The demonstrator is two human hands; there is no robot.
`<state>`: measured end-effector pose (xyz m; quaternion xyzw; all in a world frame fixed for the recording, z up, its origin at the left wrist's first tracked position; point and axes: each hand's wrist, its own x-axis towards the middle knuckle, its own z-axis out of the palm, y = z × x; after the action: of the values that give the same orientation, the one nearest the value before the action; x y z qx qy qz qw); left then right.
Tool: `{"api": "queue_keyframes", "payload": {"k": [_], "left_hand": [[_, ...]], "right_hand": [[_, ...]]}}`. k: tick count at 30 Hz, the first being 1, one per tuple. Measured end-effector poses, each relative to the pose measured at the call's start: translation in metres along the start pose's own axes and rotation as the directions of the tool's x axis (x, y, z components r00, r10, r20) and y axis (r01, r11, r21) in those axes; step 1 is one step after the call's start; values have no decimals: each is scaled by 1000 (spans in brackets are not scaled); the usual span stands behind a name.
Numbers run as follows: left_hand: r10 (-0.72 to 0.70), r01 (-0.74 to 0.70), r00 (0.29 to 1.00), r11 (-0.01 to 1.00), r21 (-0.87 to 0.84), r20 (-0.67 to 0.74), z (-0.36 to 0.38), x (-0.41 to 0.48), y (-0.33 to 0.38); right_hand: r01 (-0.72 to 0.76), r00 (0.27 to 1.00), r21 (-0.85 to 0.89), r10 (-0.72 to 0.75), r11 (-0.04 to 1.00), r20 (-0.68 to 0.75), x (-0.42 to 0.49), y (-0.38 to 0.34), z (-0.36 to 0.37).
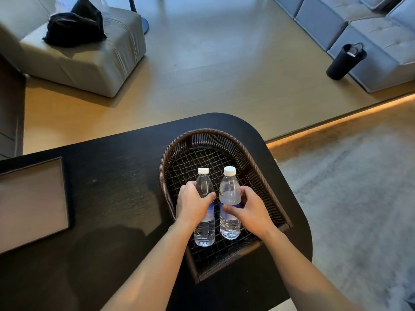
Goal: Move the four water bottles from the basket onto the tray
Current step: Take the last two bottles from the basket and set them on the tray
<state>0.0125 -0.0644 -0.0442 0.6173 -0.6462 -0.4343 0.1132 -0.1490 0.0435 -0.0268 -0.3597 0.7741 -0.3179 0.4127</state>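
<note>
Two clear plastic water bottles stand in the dark woven wicker basket (253,160), left hand (193,204) gripping one, right hand (251,209) the other; lift both straight up, clearing its rim.

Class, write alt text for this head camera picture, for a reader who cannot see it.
Two bare hands each grip a clear water bottle standing in a dark woven basket on a black table: the left hand holds the left bottle, the right hand the right bottle. An empty tray lies at the left.

Pale armchair (85,52), grey sofa (370,25), glossy beige floor (224,63).
</note>
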Motion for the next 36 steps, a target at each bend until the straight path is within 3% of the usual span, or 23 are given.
{"api": "queue_keyframes", "payload": {"k": [4, 8, 18, 25, 31, 36], "left_hand": [[197, -196, 980, 980, -35, 11, -14, -34, 4], [292, -293, 956, 952, -92, -30, -28, -65, 7], [431, -497, 830, 859, -120, -356, -107, -145, 14], [424, -522, 756, 850, -68, -499, -164, -206, -29], [337, -429, 728, 903, -13, -597, -208, -238, -92], [202, -324, 732, 943, -72, -651, -257, -247, -137]], "right_hand": [[83, 994, 36, -80, 996, -80, -24, -10, -6], [142, 980, 47, -133, 989, -150, -49, -22, -11], [315, 929, -17, -313, 949, -196, -120, -58, -10], [441, 892, 11, -437, 898, -115, -164, -99, 30], [497, 866, 55, -499, 866, 18, -180, -137, 95], [500, 852, 59, -503, 864, 141, -182, -168, 161]]}}
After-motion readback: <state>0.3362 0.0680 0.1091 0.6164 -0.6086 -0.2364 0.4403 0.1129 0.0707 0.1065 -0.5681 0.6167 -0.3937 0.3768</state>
